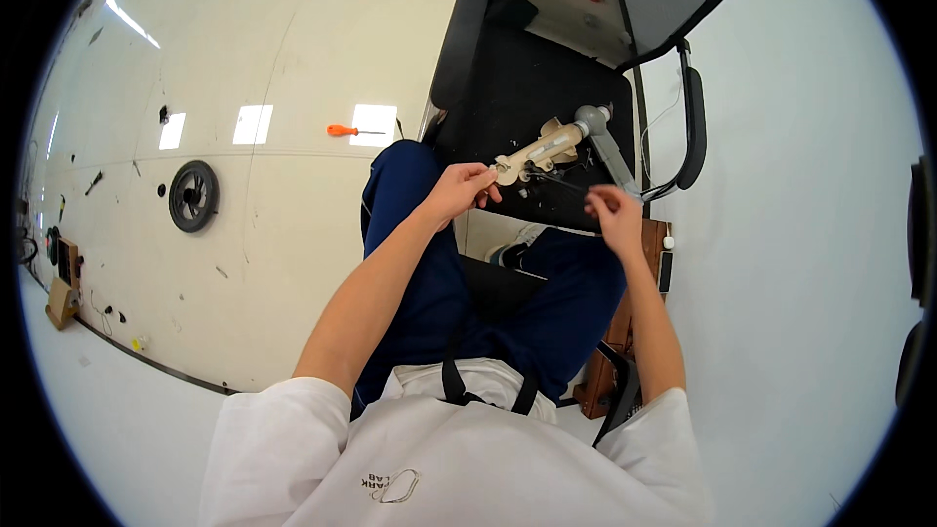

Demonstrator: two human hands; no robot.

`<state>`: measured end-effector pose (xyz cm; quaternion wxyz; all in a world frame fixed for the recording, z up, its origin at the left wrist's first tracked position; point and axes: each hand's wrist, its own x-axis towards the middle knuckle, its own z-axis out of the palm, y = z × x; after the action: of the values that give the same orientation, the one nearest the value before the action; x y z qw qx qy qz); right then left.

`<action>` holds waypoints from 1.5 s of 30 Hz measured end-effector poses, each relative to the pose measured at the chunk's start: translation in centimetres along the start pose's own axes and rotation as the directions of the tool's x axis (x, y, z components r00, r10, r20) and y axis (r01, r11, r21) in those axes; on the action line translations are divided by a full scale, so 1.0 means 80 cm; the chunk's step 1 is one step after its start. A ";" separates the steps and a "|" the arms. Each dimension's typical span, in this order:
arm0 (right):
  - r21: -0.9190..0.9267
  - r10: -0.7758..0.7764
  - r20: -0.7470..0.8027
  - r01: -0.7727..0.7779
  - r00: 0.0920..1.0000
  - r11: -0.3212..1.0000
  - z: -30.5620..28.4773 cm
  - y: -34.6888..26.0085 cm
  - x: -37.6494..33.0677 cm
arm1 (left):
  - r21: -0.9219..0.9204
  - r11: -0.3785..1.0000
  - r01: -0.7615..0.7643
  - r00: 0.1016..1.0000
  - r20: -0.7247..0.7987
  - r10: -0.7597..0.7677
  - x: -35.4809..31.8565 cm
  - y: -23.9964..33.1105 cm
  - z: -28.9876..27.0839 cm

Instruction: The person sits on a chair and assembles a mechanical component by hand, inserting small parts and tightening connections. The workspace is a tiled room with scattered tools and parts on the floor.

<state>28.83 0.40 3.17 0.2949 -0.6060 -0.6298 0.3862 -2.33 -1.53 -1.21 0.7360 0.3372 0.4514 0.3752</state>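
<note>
Thumb and fingers of my left hand [463,191] pinch the near end of a cream-coloured part [549,147], which lies over the black chair seat [496,73] before me and meets a grey jointed piece [609,150] at its far end. With its fingers curled, my right hand [617,217] is near a thin dark rod [560,182] (whether it grips it, I cannot tell).
</note>
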 end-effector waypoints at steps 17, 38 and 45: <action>-0.329 -0.321 -0.022 0.297 0.947 0.897 0.144 -0.116 0.103 | -0.033 0.990 -0.140 0.989 -0.059 0.138 0.028 -0.052 -0.010; -0.404 -0.634 0.181 0.645 0.752 0.649 0.172 -0.136 -0.036 | 0.284 0.792 -0.541 0.838 0.095 0.538 0.041 -0.057 -0.014; -0.497 -0.496 0.194 0.520 0.847 0.694 0.134 -0.073 -0.117 | 0.286 0.903 -0.321 0.947 0.089 0.308 0.013 -0.029 0.011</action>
<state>17.57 -10.09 3.38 0.1962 -0.4568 -0.8603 0.1130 -0.62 -1.96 -3.27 0.6161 0.5198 0.4269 0.4098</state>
